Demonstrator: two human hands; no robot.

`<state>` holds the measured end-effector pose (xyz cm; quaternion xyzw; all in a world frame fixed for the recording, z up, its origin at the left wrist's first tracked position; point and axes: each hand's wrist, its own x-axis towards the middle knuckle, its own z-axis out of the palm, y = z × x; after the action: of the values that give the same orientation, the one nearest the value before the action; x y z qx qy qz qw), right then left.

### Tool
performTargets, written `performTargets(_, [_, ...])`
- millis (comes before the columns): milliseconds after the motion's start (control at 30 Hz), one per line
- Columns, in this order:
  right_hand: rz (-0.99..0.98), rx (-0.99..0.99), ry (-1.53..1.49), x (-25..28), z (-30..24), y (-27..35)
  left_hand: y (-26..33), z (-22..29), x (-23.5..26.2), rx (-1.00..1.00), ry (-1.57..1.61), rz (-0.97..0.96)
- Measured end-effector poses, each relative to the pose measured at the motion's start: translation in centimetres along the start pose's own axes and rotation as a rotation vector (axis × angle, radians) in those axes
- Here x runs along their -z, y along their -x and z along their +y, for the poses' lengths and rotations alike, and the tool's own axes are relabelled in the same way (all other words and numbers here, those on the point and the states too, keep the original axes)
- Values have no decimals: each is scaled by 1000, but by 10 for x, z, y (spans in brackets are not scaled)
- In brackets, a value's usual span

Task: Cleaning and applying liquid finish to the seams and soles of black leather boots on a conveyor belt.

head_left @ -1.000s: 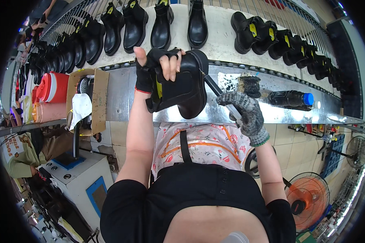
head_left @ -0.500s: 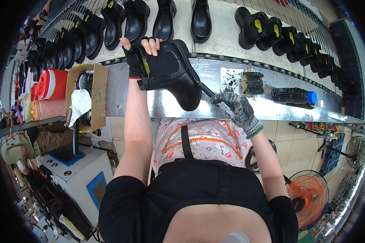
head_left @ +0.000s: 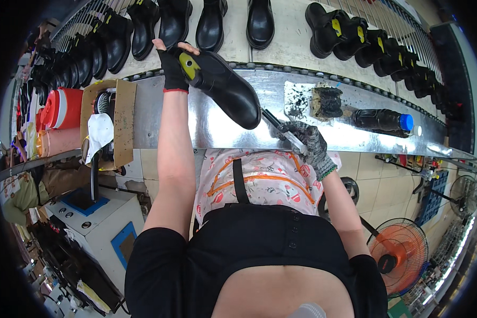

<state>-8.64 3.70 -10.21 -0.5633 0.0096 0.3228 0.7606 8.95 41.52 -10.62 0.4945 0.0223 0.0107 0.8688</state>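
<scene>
A black ankle boot (head_left: 230, 98) is held over the metal bench by my left hand (head_left: 176, 69), which wears a black fingerless glove. The fingers grip the boot around its shaft, where a yellow-green pull tab shows, and the toe points down and right. My right hand (head_left: 306, 139), in a grey knit glove, is closed around a slim pen-like tool (head_left: 271, 117), dark with a pale lower part. Its thin tip meets the edge of the boot near the toe. Right of the boot, a blackened sponge block (head_left: 327, 102) rests on a stained white sheet (head_left: 298, 90).
A dark bottle with a blue cap (head_left: 382, 122) lies on the bench (head_left: 153, 114). At the left stand an open cardboard box (head_left: 124, 124) and a red jug (head_left: 66, 109). Black boots (head_left: 261, 24) line the conveyor beyond. An orange fan (head_left: 397, 257) is at lower right.
My left hand has turned the boot, so more of its upper front and the pull tab face me. The tool stays in my right hand, its tip still at the boot.
</scene>
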Motion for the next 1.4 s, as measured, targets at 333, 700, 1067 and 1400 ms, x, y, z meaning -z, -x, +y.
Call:
performTargets(333, [205, -104, -586, -17, 3, 15, 14, -27, -17, -430, -791, 190])
performTargets(700, [443, -44, -410, 4, -10, 17, 65, -2, -48, -545, -1374, 266])
performTargets(1067, [487, 91, -25, -5, -16, 11, 138, 7, -104, -436, -1427, 381])
performTargets(1400, [487, 44, 253, -20, -32, 18, 188, 20, -143, 9, -1254, 282])
